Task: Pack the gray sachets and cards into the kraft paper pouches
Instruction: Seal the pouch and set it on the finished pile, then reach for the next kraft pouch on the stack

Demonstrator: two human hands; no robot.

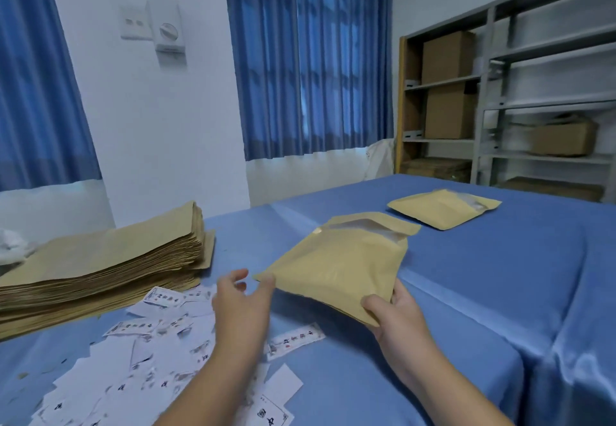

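1. Near the middle of the table covered in smooth blue cloth (466, 292), in the head view, a bulging tan kraft paper pouch (343, 269) lies tilted, its open mouth with a pale lining pointing away from the person.
2. The right hand (396, 312) grips the pouch's near right corner, thumb on top and fingers underneath.
3. The left hand (241, 305) is just beside the pouch's near left corner, fingers spread and loosely bent, holding nothing; its thumb reaches that corner, though contact is hard to tell.
4. A second filled kraft pouch (443, 208) lies flat farther back on the cloth, apart from the first.
5. At the left stands a thick stack of flat empty kraft pouches (100, 265).
6. Scattered white printed cards (133, 359) cover the cloth in front of the stack, under and around the left forearm.
7. Behind the table are blue curtains (316, 58) and grey metal shelves (500, 92) with brown cardboard boxes (448, 58).
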